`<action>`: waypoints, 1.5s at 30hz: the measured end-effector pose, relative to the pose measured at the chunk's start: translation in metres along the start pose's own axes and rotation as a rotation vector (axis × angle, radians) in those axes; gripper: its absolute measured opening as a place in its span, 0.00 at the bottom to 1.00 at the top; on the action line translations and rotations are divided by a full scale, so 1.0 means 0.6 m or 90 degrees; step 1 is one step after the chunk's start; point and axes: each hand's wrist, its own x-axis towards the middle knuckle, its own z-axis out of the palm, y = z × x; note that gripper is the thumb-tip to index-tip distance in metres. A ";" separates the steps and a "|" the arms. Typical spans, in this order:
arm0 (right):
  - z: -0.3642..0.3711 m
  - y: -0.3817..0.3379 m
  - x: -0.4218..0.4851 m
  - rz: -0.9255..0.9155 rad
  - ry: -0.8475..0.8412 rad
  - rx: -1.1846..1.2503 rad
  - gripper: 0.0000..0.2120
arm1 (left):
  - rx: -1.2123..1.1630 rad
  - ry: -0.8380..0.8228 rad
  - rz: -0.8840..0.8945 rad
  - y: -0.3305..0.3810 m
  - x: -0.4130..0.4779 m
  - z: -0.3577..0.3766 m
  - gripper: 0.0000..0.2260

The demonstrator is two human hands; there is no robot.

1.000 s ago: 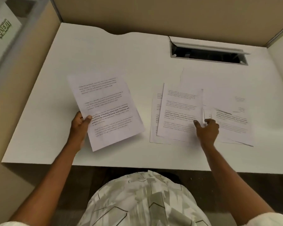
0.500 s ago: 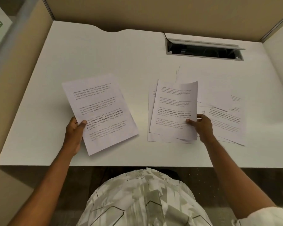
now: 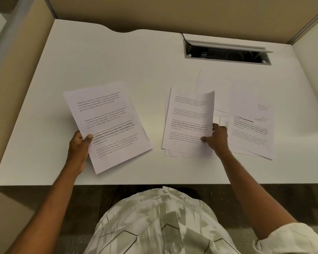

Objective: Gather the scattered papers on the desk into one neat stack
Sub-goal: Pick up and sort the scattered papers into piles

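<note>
My left hand (image 3: 80, 146) grips the lower left edge of a printed sheet (image 3: 106, 123), held tilted just above the white desk (image 3: 117, 57). My right hand (image 3: 218, 139) pinches the right edge of another printed sheet (image 3: 189, 123), whose top right corner curls up. That sheet lies over one or two more sheets (image 3: 174, 153) underneath. To the right, several overlapping printed papers (image 3: 250, 132) lie spread on the desk, some blank side up.
A cable slot with a raised grey lid (image 3: 226, 52) is set into the desk at the back right. Beige partition walls (image 3: 173, 13) enclose the desk at the back and both sides. The desk's front edge (image 3: 154, 184) runs just before my torso.
My right hand has taken hold of the middle sheet's right edge and lifted it, curling its top corner. The left hand keeps its sheet, shifted slightly.
</note>
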 end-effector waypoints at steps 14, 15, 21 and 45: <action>0.000 -0.030 0.017 0.082 0.018 0.001 0.41 | 0.010 -0.017 0.012 0.009 0.008 0.008 0.11; 0.000 -0.032 0.018 0.093 0.018 0.007 0.41 | 0.013 -0.019 0.013 0.010 0.008 0.009 0.11; -0.004 -0.042 0.031 0.136 -0.035 0.074 0.35 | 0.027 -0.025 0.010 0.016 0.015 0.015 0.09; -0.065 -0.153 -0.053 -0.149 -0.160 0.490 0.11 | -0.029 -0.116 -0.011 0.084 0.008 0.106 0.13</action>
